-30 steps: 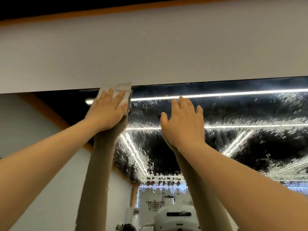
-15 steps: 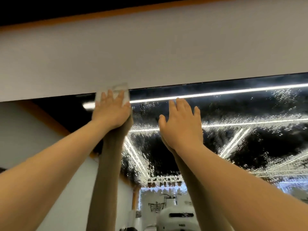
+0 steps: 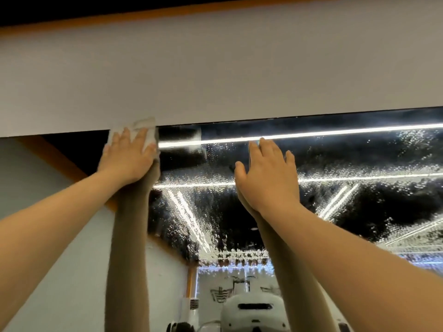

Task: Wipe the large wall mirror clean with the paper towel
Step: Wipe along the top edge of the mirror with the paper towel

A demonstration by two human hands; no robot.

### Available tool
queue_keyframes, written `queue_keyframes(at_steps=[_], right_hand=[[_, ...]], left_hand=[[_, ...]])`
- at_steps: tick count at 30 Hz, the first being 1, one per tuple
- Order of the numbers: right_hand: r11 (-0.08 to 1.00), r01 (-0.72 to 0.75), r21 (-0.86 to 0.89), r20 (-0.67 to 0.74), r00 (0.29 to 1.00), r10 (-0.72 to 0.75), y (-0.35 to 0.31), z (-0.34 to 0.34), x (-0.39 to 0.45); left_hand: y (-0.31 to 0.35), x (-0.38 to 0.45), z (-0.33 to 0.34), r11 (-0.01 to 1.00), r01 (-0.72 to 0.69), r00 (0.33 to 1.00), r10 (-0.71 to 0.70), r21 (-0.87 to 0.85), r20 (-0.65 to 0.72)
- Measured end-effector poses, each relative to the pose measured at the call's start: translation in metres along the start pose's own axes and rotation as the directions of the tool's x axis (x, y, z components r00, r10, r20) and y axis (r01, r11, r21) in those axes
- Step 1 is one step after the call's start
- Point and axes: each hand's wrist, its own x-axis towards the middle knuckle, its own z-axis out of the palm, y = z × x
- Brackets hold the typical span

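**A:** Which step?

**B:** Wiping, at the top edge of the mirror [image 3: 335, 188]. Left hand [image 3: 127, 159] lies flat with fingers straight, pressing the paper towel [image 3: 141, 127] against the glass right under the white wall band [image 3: 215, 80]. The towel is a folded white pad; its upper edge pokes out past the fingertips and overlaps the wall band.

**A:** Right hand?

**B:** Right hand [image 3: 266, 173] is flat on the glass too, fingers straight and slightly spread, holding nothing. Looks like a brace. It sits well right of the towel.

**A:** Progress?

**B:** Early, I'd judge. There's 1 clear patch [image 3: 179, 152] just right of the towel, and the glass left of the left hand also reads clean. Everything right of that patch and below it is beaded with droplets [image 3: 359, 159], down to the lower part of the view.

**A:** Next move needs what?

**B:** My read: a firm, flat stroke along the top edge towards the right, overlapping the clear patch. The right hand sits in that path on wet glass, so it likely has to lift or shift. Watch the towel's upper edge; it can smear the wall band.

**A:** Any labels or text?

**B:** None readable. The reflection shows ceiling light strips [image 3: 311, 134] and white headgear [image 3: 251, 312] at the bottom; no legible brand on it.
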Motion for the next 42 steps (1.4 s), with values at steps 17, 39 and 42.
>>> queue_keyframes(at_steps=[17,39,42], right_hand=[[1.0,-0.003,-0.019,-0.032,0.999,0.003,0.0,0.002,0.002],[0.999,-0.003,-0.046,-0.064,0.998,0.001,-0.002,0.004,0.004],[0.999,0.0,-0.053,-0.056,0.998,-0.003,-0.001,0.004,0.003]], left_hand=[[0.083,-0.008,0.007,0.981,-0.195,0.98,0.195,-0.026,0.034],[0.112,-0.022,0.005,0.972,-0.219,0.971,0.226,-0.081,0.085],[0.084,-0.015,0.002,0.965,-0.248,0.961,0.257,-0.086,0.106]])
